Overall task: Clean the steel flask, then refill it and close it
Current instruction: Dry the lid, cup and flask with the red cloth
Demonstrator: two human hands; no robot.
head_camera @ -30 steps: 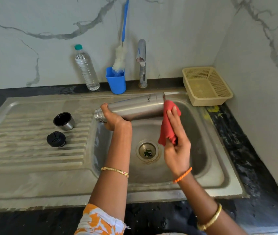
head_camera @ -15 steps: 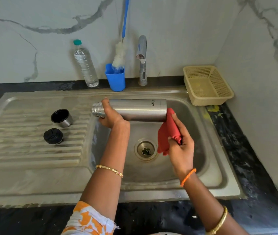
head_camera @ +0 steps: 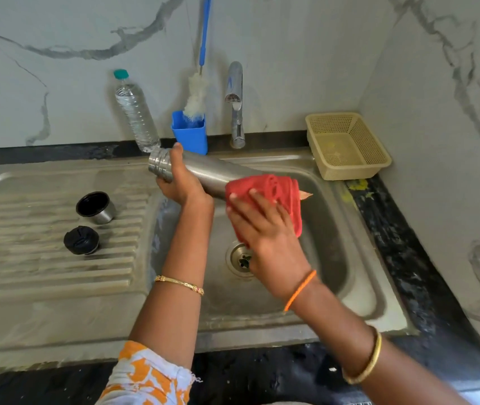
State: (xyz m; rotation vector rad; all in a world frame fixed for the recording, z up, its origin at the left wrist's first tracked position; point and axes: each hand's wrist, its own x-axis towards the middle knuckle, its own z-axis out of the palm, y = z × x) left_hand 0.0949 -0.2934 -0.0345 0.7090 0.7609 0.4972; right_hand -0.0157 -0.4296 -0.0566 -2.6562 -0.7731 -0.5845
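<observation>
The steel flask (head_camera: 215,172) lies nearly level over the sink basin (head_camera: 335,229), its open neck pointing left. My left hand (head_camera: 181,182) grips it just below the neck. My right hand (head_camera: 265,229) holds a red cloth (head_camera: 273,194) wrapped around the flask's base end, which is hidden under the cloth. The flask's steel cup lid (head_camera: 96,207) and black stopper (head_camera: 81,240) sit apart on the ribbed drainboard at the left.
A tap (head_camera: 235,103) stands behind the basin. A clear water bottle (head_camera: 136,112) and a blue holder (head_camera: 190,133) with a bottle brush (head_camera: 197,95) stand at the back wall. A beige basket (head_camera: 347,146) sits at the right corner. The drain (head_camera: 240,258) is open.
The flask's neck end has risen and swung toward the back wall. My right hand moved the red cloth up from beneath the base and wrapped it over the base end.
</observation>
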